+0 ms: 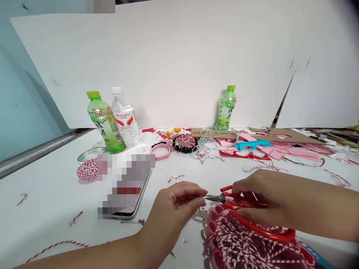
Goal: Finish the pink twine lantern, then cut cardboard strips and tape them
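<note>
Two hands worked just above the table [42,209]. The left hand [174,209] was curled, its thumb and fingertips [199,201] pressed together in a pinch on one strand of red-and-white twine [201,212]. The right hand [260,198] was wrapped around the red handles of one pair of scissors [244,203], whose dark blades [214,198] reached the left fingertips. The strand ran down to one large woven piece [238,243], red-and-white twine on a pink scalloped frame, lying at 5 o'clock from the left hand, beneath the right hand and cut off by the picture's lower edge. At 11 o'clock stood three bottles: one green tea bottle [106,123] and one water bottle [125,117] side by side, each holding liquid, and a second green tea bottle [226,107] farther right, near 1 o'clock. Beside the first pair lay one twine ball [88,170], one tape roll [89,154], and one phone [131,215], mostly pixelated. Two small round pieces sat at 12 o'clock: one pink ring [161,150] and one black-edged twine disc [184,143]. At 1 o'clock lay one blue strip [252,145], one red cut-out [244,155], and cardboard [291,135] among pink paper scraps [294,154].
</note>
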Demonstrator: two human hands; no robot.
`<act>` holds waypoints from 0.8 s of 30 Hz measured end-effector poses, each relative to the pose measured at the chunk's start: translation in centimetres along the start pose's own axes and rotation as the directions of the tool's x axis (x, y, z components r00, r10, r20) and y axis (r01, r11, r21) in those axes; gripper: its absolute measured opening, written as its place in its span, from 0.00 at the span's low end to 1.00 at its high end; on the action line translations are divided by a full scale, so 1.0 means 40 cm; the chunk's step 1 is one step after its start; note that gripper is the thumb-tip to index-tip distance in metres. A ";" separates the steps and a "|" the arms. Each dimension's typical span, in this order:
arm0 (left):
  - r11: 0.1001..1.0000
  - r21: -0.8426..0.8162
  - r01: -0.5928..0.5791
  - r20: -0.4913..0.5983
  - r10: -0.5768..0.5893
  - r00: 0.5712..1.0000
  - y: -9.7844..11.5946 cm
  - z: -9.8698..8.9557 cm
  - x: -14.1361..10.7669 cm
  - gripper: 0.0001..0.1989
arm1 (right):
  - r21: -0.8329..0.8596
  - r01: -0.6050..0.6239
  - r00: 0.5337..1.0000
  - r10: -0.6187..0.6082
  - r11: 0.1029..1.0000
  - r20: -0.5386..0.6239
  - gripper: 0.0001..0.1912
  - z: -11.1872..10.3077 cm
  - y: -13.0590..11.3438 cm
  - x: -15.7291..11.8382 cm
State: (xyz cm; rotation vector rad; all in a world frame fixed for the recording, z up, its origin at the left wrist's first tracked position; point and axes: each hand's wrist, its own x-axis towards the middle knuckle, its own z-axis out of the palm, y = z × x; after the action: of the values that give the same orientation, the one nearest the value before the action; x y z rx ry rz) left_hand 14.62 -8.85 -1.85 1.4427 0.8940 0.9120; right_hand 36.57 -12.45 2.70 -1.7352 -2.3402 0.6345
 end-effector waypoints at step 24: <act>0.994 0.024 -0.109 0.076 0.107 0.991 -0.004 0.004 -0.017 0.14 | -0.063 0.038 0.989 -0.029 0.997 0.146 0.17 0.005 0.021 0.006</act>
State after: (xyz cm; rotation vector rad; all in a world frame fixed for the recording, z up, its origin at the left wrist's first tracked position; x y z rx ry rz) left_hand 14.49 -9.52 -2.06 1.5516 0.7816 0.9223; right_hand 37.15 -12.06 2.13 -1.7271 -2.5090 0.7085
